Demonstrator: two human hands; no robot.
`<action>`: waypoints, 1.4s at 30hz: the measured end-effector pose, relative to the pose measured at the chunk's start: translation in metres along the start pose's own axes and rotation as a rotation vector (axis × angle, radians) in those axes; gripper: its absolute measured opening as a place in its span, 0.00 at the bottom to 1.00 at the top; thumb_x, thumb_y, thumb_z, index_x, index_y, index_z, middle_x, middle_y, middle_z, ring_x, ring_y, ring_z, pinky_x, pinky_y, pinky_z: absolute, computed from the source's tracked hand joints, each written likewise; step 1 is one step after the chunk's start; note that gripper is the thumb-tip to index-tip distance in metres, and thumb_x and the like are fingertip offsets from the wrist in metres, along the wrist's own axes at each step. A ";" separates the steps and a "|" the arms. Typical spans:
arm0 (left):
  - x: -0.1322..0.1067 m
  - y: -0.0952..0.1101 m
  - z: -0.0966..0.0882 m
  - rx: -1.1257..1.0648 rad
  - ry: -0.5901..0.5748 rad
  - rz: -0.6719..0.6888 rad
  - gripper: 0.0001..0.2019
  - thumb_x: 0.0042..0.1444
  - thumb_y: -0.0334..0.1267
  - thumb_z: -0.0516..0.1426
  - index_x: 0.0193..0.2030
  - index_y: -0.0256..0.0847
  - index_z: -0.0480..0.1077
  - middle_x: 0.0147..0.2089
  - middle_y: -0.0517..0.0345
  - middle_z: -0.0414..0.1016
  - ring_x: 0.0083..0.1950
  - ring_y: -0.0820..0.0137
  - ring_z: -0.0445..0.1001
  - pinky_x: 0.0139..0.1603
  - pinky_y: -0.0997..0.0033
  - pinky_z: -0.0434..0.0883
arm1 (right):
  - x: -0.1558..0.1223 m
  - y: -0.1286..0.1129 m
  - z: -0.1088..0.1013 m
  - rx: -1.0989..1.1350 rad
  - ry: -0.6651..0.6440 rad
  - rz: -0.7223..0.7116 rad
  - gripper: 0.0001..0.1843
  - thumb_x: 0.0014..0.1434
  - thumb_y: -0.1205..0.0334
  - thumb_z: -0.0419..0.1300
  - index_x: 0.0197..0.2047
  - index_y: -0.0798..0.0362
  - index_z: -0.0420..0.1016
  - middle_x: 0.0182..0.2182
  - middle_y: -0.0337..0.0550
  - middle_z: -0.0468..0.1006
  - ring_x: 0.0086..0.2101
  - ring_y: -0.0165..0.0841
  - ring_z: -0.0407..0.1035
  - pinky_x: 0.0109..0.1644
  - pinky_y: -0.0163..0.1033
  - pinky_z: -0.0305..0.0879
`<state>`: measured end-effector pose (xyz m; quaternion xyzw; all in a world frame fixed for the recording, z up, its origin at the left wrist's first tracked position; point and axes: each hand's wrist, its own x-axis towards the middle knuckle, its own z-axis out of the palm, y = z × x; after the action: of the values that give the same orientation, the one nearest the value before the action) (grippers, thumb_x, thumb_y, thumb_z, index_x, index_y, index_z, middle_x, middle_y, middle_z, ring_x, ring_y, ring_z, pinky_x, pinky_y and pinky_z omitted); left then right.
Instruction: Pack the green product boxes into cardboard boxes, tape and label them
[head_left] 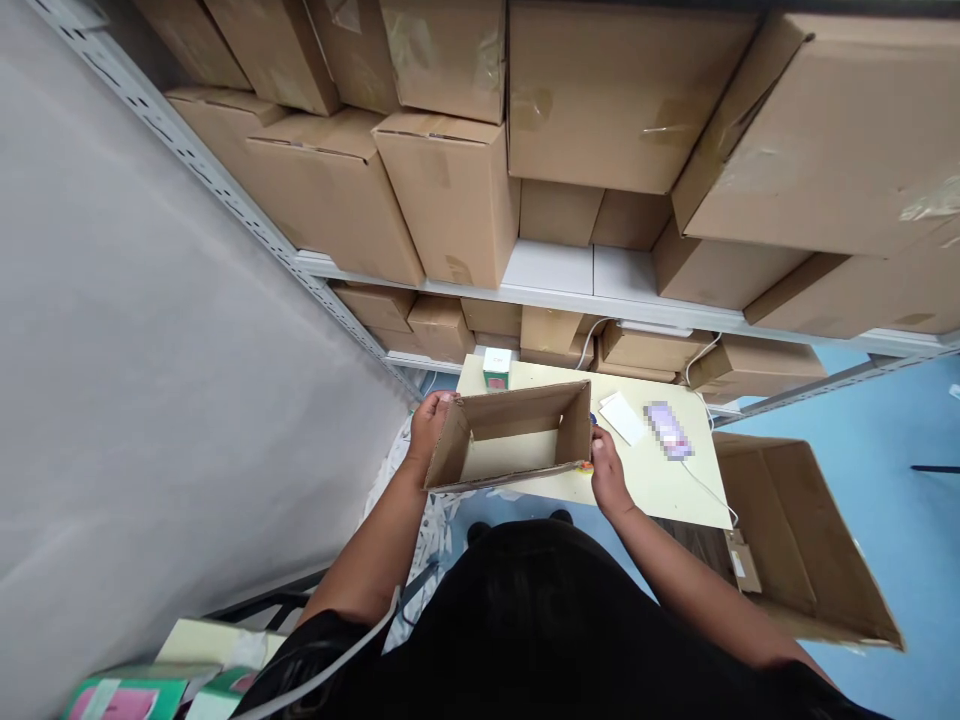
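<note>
An open box (514,437) of brown cardboard is held just above the pale yellow counter (675,490), with its opening turned toward the camera, so the inside walls and the light bottom show. Its long axis runs left to right, between the two hands. The left hand (429,425) grips the left end wall, the fingers (442,398) curled over the top left corner and closed on the cardboard. The right hand (606,470) holds the right end wall near its lower corner; its fingers are pressed to the box, but how they close I cannot tell, because the wall hides them. The box sits over the left part of the counter.

Behind it stands a small white and green carton (496,368). To the right lie a white card (622,417) and a blurred device (667,430) with a white cable (709,488). Further right, on the blue floor (900,530), a big carton (795,540) lies open. Shelves (555,280) full of cardboard boxes fill the background.
</note>
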<state>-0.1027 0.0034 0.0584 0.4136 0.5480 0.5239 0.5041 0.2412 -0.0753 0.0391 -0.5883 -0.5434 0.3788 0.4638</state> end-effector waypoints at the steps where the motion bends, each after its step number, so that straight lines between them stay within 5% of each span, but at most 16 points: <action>1: -0.005 0.001 -0.003 -0.025 -0.032 0.029 0.25 0.61 0.60 0.59 0.49 0.40 0.78 0.56 0.46 0.80 0.59 0.53 0.76 0.61 0.56 0.71 | 0.005 -0.002 -0.002 0.015 0.006 0.000 0.32 0.71 0.36 0.45 0.65 0.48 0.68 0.64 0.51 0.70 0.66 0.46 0.62 0.71 0.58 0.58; 5: -0.033 0.000 -0.016 -0.102 -0.251 0.068 0.38 0.60 0.65 0.59 0.69 0.42 0.67 0.73 0.44 0.65 0.74 0.49 0.62 0.71 0.52 0.63 | 0.022 -0.014 -0.001 0.012 -0.051 -0.029 0.36 0.68 0.34 0.51 0.70 0.45 0.63 0.70 0.48 0.63 0.69 0.45 0.57 0.74 0.55 0.55; 8: -0.041 -0.008 -0.013 -0.052 -0.259 0.067 0.41 0.60 0.67 0.57 0.73 0.45 0.61 0.75 0.45 0.61 0.76 0.50 0.59 0.74 0.51 0.59 | 0.018 -0.021 0.003 0.034 -0.093 -0.015 0.36 0.68 0.36 0.54 0.72 0.44 0.61 0.71 0.48 0.62 0.69 0.46 0.57 0.72 0.55 0.59; 15: -0.015 -0.012 0.004 0.097 -0.156 0.165 0.38 0.64 0.64 0.54 0.73 0.41 0.59 0.74 0.41 0.62 0.75 0.51 0.60 0.76 0.49 0.56 | -0.011 -0.018 -0.006 0.049 -0.153 0.063 0.36 0.65 0.39 0.60 0.72 0.41 0.59 0.71 0.49 0.60 0.68 0.48 0.59 0.65 0.55 0.67; 23: 0.008 -0.011 -0.004 0.218 -0.192 0.281 0.39 0.64 0.58 0.58 0.75 0.43 0.52 0.77 0.38 0.56 0.77 0.52 0.56 0.74 0.47 0.57 | 0.002 -0.022 -0.010 -0.099 -0.211 -0.051 0.32 0.65 0.40 0.62 0.68 0.40 0.67 0.70 0.49 0.60 0.70 0.48 0.54 0.70 0.60 0.61; 28: 0.009 0.000 0.001 0.429 -0.150 0.495 0.24 0.66 0.53 0.57 0.63 0.42 0.66 0.75 0.39 0.58 0.75 0.54 0.59 0.74 0.47 0.59 | 0.008 -0.018 -0.009 -0.251 -0.258 -0.110 0.25 0.67 0.40 0.59 0.62 0.39 0.77 0.68 0.47 0.65 0.69 0.50 0.56 0.73 0.66 0.50; 33: 0.004 0.006 0.001 0.562 -0.197 0.587 0.20 0.71 0.51 0.51 0.61 0.41 0.68 0.74 0.39 0.60 0.75 0.55 0.60 0.73 0.46 0.60 | 0.011 -0.002 -0.008 -0.364 -0.311 -0.192 0.25 0.69 0.41 0.55 0.61 0.44 0.79 0.69 0.50 0.63 0.68 0.52 0.57 0.71 0.66 0.55; 42: 0.003 -0.009 -0.004 0.542 -0.175 0.626 0.23 0.70 0.52 0.51 0.65 0.41 0.63 0.67 0.39 0.67 0.67 0.58 0.70 0.60 0.53 0.75 | 0.043 -0.017 -0.004 -0.761 -0.307 -0.201 0.45 0.67 0.45 0.57 0.80 0.45 0.42 0.55 0.53 0.71 0.54 0.50 0.68 0.57 0.55 0.71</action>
<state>-0.1065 0.0045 0.0490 0.7205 0.4691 0.4517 0.2381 0.2449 -0.0335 0.0593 -0.5985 -0.7619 0.1873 0.1618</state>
